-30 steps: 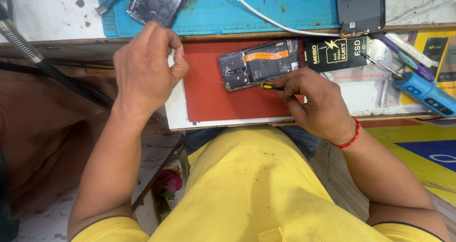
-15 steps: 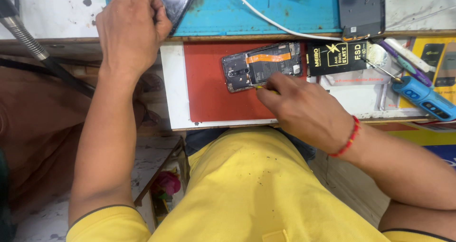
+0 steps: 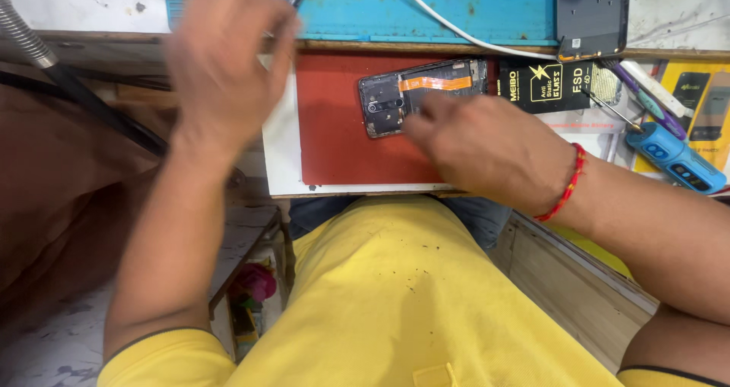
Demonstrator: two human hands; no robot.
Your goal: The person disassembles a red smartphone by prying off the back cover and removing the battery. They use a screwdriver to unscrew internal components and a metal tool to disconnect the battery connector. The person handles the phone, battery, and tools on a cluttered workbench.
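Cluttered bench (image 3: 281, 166) carries a red mat (image 3: 342, 128); an opened phone (image 3: 418, 94) lies crosswise, long axis left-right, under the right hand (image 3: 487, 147), fingers together on it. Left hand (image 3: 220, 68) hovers blurred, fingers loosely apart.

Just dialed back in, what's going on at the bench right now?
A person in a yellow shirt is working on an opened phone with its back off, lying on a red mat. The right hand rests on the phone's lower edge; any tool in it is hidden. The left hand, blurred, is raised over the blue mat, near a grey part at its top edge. A blue electric screwdriver lies at the right.
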